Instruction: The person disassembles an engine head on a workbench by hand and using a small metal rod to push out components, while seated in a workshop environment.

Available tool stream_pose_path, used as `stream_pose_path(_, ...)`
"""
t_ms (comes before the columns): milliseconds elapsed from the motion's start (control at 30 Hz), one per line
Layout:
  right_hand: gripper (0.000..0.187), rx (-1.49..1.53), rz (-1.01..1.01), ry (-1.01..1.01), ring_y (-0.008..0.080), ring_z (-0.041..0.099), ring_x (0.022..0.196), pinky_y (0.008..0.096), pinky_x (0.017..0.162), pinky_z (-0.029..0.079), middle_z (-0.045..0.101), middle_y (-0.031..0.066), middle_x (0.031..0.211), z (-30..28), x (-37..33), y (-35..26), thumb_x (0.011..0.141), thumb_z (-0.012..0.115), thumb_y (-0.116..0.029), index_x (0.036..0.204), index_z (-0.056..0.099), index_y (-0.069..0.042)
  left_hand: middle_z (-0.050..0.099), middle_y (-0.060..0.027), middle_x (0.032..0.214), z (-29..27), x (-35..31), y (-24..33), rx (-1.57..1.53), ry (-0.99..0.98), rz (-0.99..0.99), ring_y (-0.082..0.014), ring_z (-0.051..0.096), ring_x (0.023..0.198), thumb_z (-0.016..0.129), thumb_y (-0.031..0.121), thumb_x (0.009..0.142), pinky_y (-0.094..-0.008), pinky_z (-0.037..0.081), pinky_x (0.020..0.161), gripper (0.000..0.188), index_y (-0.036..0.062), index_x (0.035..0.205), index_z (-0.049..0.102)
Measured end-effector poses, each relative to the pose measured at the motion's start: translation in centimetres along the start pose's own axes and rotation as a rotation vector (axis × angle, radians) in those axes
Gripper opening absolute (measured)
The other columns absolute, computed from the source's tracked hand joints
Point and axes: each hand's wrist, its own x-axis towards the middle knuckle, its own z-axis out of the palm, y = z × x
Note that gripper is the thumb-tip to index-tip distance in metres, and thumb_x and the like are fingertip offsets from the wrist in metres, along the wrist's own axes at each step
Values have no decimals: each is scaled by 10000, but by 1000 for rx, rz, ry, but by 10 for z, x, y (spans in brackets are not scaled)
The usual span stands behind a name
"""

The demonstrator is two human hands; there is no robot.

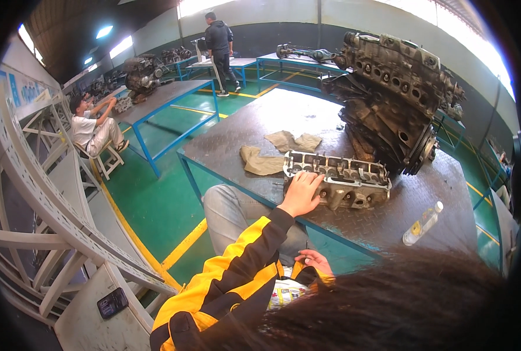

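On the near edge of the steel-topped table lies a grey metal cylinder head (345,196), with a row of openings along its top. My left hand (300,193) rests on its left end, fingers laid over the upper edge. Down by my lap is my right hand (316,261), with its fingers curled together; whatever may be in them is too small to make out. Crumpled brown cloths or papers (263,162) lie behind and to the left of the cylinder head. To its right a clear bottle (422,223) with a yellowish label and white cap appears tilted.
A large dark engine block (389,93) stands at the table's (243,131) far right. At left, a seated person (93,126) handles a metal part at another table; a second person (219,44) stands farther back. A phone (112,303) lies on a pale seat (88,327) beside me.
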Motion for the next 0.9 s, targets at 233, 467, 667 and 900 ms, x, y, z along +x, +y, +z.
stream_pose_path(233,355,-12,8,-7,161,626,1061,262,924,487,656,148,1243,-2,-2,-1,1015,543,-73,1362,524,4,578,-171,1204,0,1,2,-21,-7,-5,-363,512,1184,727,177,747,-478,359,1081,639,29,1339,539)
stream_pose_path(467,364,21,25,1,179,628,1095,276,929,492,651,158,1250,-7,-1,4,1008,551,-59,1366,523,4,572,-160,1188,-4,3,7,1,-8,-10,-338,525,1164,718,165,747,-457,358,1083,603,19,1308,553)
stream_pose_path(667,372,20,25,9,195,624,1130,289,939,493,649,168,1252,-9,0,7,1000,559,-45,1365,522,12,571,-162,1196,-3,3,5,3,-5,-3,-340,523,1170,720,170,747,-464,351,1090,608,24,1314,551)
stream_pose_path(900,367,62,32,28,188,645,1058,284,899,512,658,154,1225,4,-3,-4,1010,585,-162,1335,545,3,571,-158,1183,-5,3,5,-2,7,-5,-339,522,1166,721,164,737,-462,356,1085,615,25,1312,552)
